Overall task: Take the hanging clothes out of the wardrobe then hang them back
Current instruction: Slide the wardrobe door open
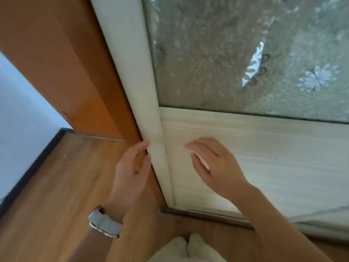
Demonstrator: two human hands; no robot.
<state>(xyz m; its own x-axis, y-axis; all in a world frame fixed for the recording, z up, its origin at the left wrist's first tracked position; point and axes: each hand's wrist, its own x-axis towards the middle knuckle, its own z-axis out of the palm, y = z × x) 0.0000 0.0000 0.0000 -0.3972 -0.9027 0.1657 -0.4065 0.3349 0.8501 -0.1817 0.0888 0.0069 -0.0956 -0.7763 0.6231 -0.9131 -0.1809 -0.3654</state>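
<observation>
Head view: left hand (132, 167) grips the door (130, 72) edge, fingers hooked behind it; right hand (213, 167) lies open, fingers straight, on the door's lower panel (283, 157)

Frosted floral glass (236, 53), pale matt wood-grain door (264, 148)

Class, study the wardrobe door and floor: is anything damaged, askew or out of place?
Nothing is plainly damaged. The glass panel of the wardrobe door looks whole; its bright streak seems a reflection. Only a few pale specks lie on the floor near the skirting.
</observation>
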